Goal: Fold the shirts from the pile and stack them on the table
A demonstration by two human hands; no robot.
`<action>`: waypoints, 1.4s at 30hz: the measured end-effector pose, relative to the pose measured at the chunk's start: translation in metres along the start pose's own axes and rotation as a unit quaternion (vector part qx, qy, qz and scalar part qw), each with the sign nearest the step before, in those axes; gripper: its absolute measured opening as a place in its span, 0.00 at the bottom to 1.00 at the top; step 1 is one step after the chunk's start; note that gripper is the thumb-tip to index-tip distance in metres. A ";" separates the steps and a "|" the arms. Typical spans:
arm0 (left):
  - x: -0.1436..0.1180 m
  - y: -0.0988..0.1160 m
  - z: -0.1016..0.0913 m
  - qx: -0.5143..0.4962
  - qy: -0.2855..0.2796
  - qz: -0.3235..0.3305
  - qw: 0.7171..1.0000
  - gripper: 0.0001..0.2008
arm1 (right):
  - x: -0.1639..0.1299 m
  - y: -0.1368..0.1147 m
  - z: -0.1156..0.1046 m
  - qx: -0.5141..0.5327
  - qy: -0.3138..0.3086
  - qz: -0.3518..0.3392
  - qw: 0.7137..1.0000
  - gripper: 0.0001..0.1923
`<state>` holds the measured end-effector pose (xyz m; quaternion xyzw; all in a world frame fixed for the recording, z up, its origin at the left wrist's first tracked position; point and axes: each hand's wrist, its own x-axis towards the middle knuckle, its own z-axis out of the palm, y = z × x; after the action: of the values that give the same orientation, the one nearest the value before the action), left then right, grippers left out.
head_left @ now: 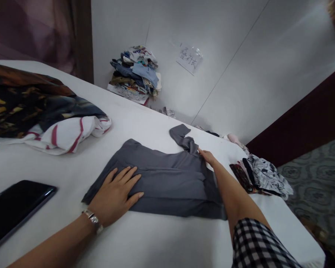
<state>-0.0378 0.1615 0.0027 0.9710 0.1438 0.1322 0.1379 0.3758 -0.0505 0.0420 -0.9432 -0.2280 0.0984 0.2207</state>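
Observation:
A dark grey shirt [170,182] lies partly folded on the white table in front of me, its long edges running left to right. My left hand [114,193] rests flat on its left part, fingers spread, with a silver bracelet at the wrist. At the far right corner of the shirt, my right hand [208,157] has its fingertips closed on the cloth by the bunched sleeve [185,140]. That sleeve sticks out past the folded body toward the table's far edge. The fingers' undersides are hidden.
A black phone [16,208] lies at the left. Behind it are a dark floral cloth [22,108] and a white-and-red striped cloth [72,132]. A clothes stack [139,74] stands by the wall, under a handwritten sign [190,58]. More folded clothes [261,175] sit at the right.

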 end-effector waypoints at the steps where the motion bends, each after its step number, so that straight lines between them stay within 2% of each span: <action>1: 0.000 0.001 -0.002 -0.001 -0.006 -0.003 1.000 0.32 | -0.009 0.004 -0.002 -0.007 -0.007 -0.005 1.000 0.25; 6: -0.001 0.007 -0.009 -0.004 -0.029 -0.017 0.999 0.30 | -0.053 0.035 -0.011 -0.042 -0.033 -0.005 0.999 0.16; 9: 0.000 0.006 -0.009 -0.011 -0.022 -0.019 1.000 0.30 | -0.077 0.053 -0.011 -0.070 -0.013 0.010 0.997 0.11; 13: 0.001 0.005 -0.009 -0.014 -0.025 -0.025 0.999 0.30 | -0.098 0.065 -0.005 -0.112 0.054 0.042 0.991 0.14; 17: -0.001 0.007 -0.011 -0.015 -0.035 -0.036 0.999 0.30 | -0.107 0.069 0.001 -0.169 0.090 0.071 0.979 0.17; 21: 0.006 0.007 -0.019 -0.040 -0.051 -0.080 0.995 0.30 | -0.110 0.077 0.003 -0.119 0.122 0.079 0.982 0.17; 24: 0.034 0.001 -0.029 -0.055 -0.022 -0.113 0.992 0.28 | -0.110 0.083 0.004 -0.052 0.133 0.062 0.988 0.17; 27: 0.082 -0.009 -0.035 0.003 0.023 -0.093 0.995 0.24 | -0.109 0.084 0.004 -0.007 0.143 0.052 0.988 0.20; 31: 0.135 -0.027 -0.022 0.072 -0.016 -0.123 0.990 0.23 | -0.112 0.078 0.001 0.023 0.121 0.047 0.991 0.24; 34: 0.150 -0.039 -0.010 0.079 -0.045 -0.162 0.983 0.23 | -0.113 0.074 0.000 0.003 0.097 0.056 0.994 0.18; 37: 0.157 -0.046 -0.010 0.096 -0.046 -0.192 0.976 0.23 | -0.111 0.074 0.002 -0.015 0.106 0.070 0.992 0.12; 40: 0.174 -0.040 -0.017 0.112 -0.038 -0.209 0.971 0.22 | -0.110 0.075 0.003 -0.009 0.117 0.084 0.990 0.12; 42: 0.193 -0.027 -0.017 0.108 -0.032 -0.202 0.973 0.22 | -0.109 0.075 0.004 -0.006 0.115 0.086 0.990 0.12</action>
<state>0.1291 0.2509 0.0520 0.9346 0.3462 0.0543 0.0610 0.3085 -0.1604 0.0136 -0.9657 -0.1197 0.0063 0.2304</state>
